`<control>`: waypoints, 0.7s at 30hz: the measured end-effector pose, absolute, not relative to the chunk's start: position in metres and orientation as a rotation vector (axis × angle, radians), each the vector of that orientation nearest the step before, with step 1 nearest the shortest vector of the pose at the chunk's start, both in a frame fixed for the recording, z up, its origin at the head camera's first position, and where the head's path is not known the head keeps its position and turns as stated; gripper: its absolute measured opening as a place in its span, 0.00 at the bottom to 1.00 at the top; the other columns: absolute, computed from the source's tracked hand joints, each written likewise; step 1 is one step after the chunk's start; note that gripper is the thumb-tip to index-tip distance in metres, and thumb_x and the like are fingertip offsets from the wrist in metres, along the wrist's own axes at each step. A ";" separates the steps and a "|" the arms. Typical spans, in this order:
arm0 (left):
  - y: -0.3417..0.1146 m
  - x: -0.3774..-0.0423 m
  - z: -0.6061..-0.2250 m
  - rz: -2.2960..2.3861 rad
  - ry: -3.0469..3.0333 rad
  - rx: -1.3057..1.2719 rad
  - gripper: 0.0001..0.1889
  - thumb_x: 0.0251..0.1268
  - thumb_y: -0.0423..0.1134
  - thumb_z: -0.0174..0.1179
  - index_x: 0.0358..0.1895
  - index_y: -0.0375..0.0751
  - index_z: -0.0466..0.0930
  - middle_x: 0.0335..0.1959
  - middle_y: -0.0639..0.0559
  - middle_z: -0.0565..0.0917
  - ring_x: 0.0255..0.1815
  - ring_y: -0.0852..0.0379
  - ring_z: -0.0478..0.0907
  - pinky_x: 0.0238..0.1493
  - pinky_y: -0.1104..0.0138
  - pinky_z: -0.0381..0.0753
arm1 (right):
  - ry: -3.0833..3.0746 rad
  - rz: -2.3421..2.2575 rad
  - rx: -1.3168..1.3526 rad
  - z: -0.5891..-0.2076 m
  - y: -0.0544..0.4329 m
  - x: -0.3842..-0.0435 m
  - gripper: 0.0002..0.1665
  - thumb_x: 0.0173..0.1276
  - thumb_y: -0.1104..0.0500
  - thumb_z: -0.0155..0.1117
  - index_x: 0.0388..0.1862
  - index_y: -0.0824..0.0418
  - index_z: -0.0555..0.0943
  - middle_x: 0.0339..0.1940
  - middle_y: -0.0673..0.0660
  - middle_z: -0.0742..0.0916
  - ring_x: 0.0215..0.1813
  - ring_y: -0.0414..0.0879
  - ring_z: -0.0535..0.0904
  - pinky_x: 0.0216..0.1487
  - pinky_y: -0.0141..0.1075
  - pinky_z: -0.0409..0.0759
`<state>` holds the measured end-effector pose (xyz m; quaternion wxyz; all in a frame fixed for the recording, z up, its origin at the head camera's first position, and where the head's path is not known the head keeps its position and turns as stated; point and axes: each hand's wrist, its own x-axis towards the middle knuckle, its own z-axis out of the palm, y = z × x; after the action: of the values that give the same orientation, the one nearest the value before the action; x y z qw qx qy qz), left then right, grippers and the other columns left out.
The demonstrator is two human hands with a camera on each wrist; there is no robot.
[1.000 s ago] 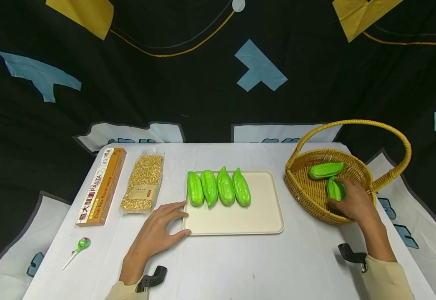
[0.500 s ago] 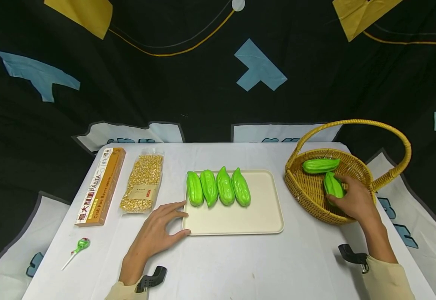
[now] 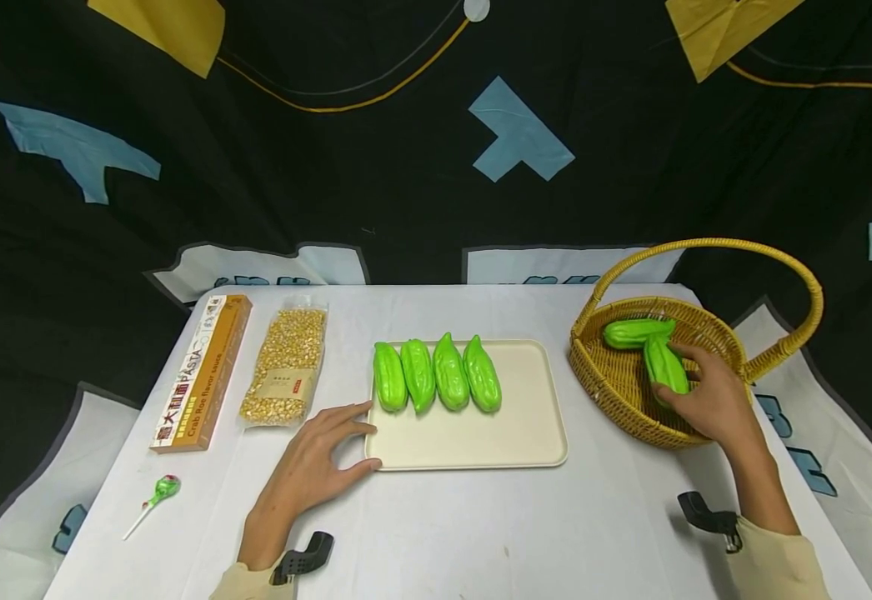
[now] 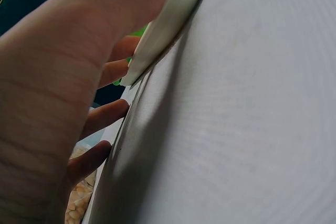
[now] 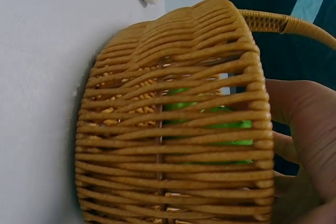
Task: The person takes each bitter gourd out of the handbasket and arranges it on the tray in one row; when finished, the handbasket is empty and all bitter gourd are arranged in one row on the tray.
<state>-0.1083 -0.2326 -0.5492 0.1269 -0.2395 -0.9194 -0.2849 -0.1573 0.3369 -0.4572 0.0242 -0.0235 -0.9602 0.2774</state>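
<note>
In the head view, my right hand (image 3: pixel 714 398) reaches into the wicker basket (image 3: pixel 623 412) and pinches a green bitter melon (image 3: pixel 663 367) between thumb and fingers. Its narrow end meets a second bitter melon (image 3: pixel 631 333) lying crosswise behind it. Through the weave of the basket (image 5: pixel 173 124) in the right wrist view, only slivers of green show. My left hand (image 3: pixel 312 467) rests spread at the left edge of the cream tray (image 3: pixel 473 442), its thumb and fingertips touching the rim. Several bitter melons (image 3: pixel 451 372) lie side by side on the tray's back left part.
Left of the tray lie a clear bag of corn kernels (image 3: pixel 286 358) and a pasta box (image 3: pixel 203 375). A green-wrapped lollipop (image 3: pixel 158 496) lies near the front left. The basket's tall handle (image 3: pixel 706 244) arches over its opening, close to the table's right edge.
My right hand has shifted the pinched bitter melon slightly left and back inside the basket, against the other one, which has slid left. The left hand and tray have stayed put.
</note>
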 end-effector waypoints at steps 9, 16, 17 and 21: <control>-0.233 -0.108 -0.549 -0.828 -2.679 -0.693 0.25 0.54 0.56 0.82 0.54 0.51 0.91 0.73 0.53 0.81 0.71 0.46 0.79 0.72 0.47 0.77 | -2.862 0.910 -0.043 -0.451 0.323 -0.152 0.45 0.67 0.56 0.79 0.78 0.67 0.71 0.72 0.79 0.74 0.61 0.80 0.79 0.54 0.71 0.84; -0.233 -0.108 -0.550 -0.833 -2.677 -0.694 0.25 0.55 0.56 0.82 0.54 0.52 0.91 0.73 0.53 0.81 0.71 0.46 0.79 0.72 0.46 0.77 | -2.814 0.909 -0.004 -0.445 0.313 -0.149 0.44 0.67 0.57 0.80 0.78 0.67 0.72 0.71 0.78 0.75 0.59 0.79 0.81 0.52 0.70 0.86; -0.233 -0.109 -0.550 -0.834 -2.676 -0.695 0.25 0.55 0.56 0.82 0.54 0.52 0.91 0.73 0.53 0.81 0.71 0.46 0.79 0.72 0.46 0.77 | -2.805 0.908 0.005 -0.445 0.311 -0.148 0.44 0.66 0.57 0.80 0.78 0.67 0.73 0.70 0.78 0.75 0.59 0.78 0.81 0.52 0.69 0.86; -0.233 -0.109 -0.549 -0.833 -2.671 -0.696 0.25 0.54 0.55 0.83 0.54 0.51 0.91 0.73 0.52 0.82 0.71 0.46 0.79 0.72 0.47 0.77 | -2.769 0.894 0.037 -0.442 0.304 -0.146 0.44 0.64 0.58 0.82 0.77 0.66 0.74 0.69 0.77 0.77 0.59 0.74 0.80 0.47 0.61 0.85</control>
<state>-0.1090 -0.2328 -0.5495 0.1288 -0.2395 -0.9187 -0.2865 -0.1463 0.3041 -0.4422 0.1154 0.0126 -0.9452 0.3052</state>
